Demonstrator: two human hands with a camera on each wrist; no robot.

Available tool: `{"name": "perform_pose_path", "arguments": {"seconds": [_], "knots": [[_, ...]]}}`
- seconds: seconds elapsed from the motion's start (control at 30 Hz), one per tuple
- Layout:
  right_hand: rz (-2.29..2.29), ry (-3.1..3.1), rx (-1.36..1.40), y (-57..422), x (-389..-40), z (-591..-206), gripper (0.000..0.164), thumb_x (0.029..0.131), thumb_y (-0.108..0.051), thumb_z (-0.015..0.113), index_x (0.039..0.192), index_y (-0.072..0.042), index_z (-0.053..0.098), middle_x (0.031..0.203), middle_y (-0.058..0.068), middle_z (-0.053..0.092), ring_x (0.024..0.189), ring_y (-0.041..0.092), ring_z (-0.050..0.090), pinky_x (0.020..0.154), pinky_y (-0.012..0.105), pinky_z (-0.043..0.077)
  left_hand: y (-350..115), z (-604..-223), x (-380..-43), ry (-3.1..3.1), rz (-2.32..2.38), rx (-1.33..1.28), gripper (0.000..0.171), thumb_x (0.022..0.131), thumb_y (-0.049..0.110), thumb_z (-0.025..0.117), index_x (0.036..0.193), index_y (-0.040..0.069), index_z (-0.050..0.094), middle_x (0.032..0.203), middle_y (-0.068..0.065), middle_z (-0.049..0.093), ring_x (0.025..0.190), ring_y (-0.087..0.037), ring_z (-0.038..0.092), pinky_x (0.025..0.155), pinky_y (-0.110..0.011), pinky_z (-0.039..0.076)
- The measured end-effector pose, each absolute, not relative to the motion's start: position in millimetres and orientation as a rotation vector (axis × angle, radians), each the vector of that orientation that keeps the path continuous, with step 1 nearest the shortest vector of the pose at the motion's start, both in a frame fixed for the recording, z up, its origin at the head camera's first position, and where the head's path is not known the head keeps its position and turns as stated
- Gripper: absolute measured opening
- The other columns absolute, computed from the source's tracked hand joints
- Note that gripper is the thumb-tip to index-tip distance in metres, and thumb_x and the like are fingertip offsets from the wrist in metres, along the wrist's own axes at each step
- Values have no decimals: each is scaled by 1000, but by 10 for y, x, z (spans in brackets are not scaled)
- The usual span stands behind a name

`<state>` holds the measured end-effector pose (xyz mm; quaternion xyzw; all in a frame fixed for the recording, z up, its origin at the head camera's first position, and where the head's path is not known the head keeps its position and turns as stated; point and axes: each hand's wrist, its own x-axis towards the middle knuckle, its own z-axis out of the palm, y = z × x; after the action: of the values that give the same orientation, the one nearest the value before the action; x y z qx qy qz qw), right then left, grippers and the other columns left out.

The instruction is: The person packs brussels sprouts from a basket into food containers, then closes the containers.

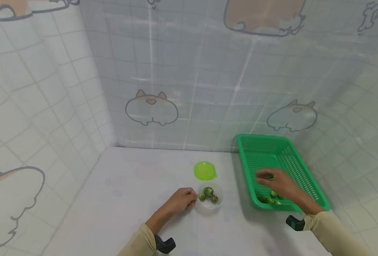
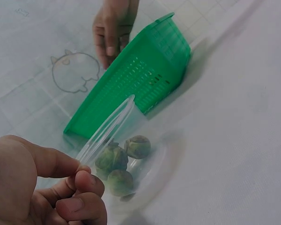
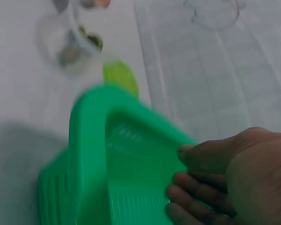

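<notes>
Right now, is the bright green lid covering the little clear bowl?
No, the green lid lies on the table beyond the clear bowl, and the sprouts inside show uncovered.

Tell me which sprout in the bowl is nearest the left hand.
In the head view, the leftmost sprout, by the left hand; the other two lie farther right.

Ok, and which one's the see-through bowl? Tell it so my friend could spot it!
In the head view, find the big green basket, then look left to the round lime-green lid. Just in front is the bowl, its rim pinched by the left hand. Unlike both green neighbours, it's clear, with three Brussels sprouts inside.
</notes>
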<state>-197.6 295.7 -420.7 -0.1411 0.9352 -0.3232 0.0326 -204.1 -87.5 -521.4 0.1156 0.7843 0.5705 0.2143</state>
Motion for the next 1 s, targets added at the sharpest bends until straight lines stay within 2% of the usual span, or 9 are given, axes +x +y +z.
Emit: {"name": "perform_pose_path", "arguments": {"seconds": [0.13,0.37,0.47,0.6,0.77,0.9,1.0], "knots": [[-889,2826,-386,3119,-1999,-4280,33,94,-21,71,119,1,69,110,12,72,98,29,68,78,40,56,-877,-5207,-2044,2181,1580,321,25,99,20,58,89,-2,63,69,0,54,60,-12,46,56,-26,38],[-777,2685,-408,3245,-2028,-4393,33,93,-16,71,117,7,69,112,19,71,102,38,67,79,47,56,-866,-5203,-2046,2178,1574,320,24,99,17,57,89,-5,62,69,0,55,59,-11,45,55,-25,38],[-751,2629,-413,3242,-2041,-4437,34,93,-19,71,117,5,69,111,16,71,100,34,67,80,47,56,-858,-5192,-2049,2173,1570,314,25,99,17,57,91,-6,63,69,1,55,59,-11,45,56,-25,38],[-799,2532,-399,3205,-2057,-4483,39,92,-24,74,117,6,69,109,14,71,89,26,67,75,46,56,-862,-5185,-2051,2169,1573,312,24,99,17,57,88,-3,62,69,0,54,59,-12,45,56,-26,38],[-805,2516,-430,3158,-2071,-4527,31,92,-17,73,112,6,71,103,15,71,78,20,65,68,40,55,-867,-5190,-2061,2152,1591,320,23,99,17,57,86,-1,62,68,1,54,58,-12,44,55,-25,37],[-763,2533,-445,3138,-2084,-4548,22,92,-15,73,107,0,73,101,11,72,81,22,65,69,39,55,-869,-5192,-2064,2133,1605,317,22,99,17,58,83,2,61,67,1,53,57,-11,44,54,-25,37],[-740,2535,-475,3139,-2098,-4560,21,92,-16,73,108,-2,73,105,11,72,91,28,67,74,42,56,-873,-5186,-2065,2125,1610,312,22,99,17,59,83,2,60,67,1,53,57,-12,43,54,-25,37]]}}
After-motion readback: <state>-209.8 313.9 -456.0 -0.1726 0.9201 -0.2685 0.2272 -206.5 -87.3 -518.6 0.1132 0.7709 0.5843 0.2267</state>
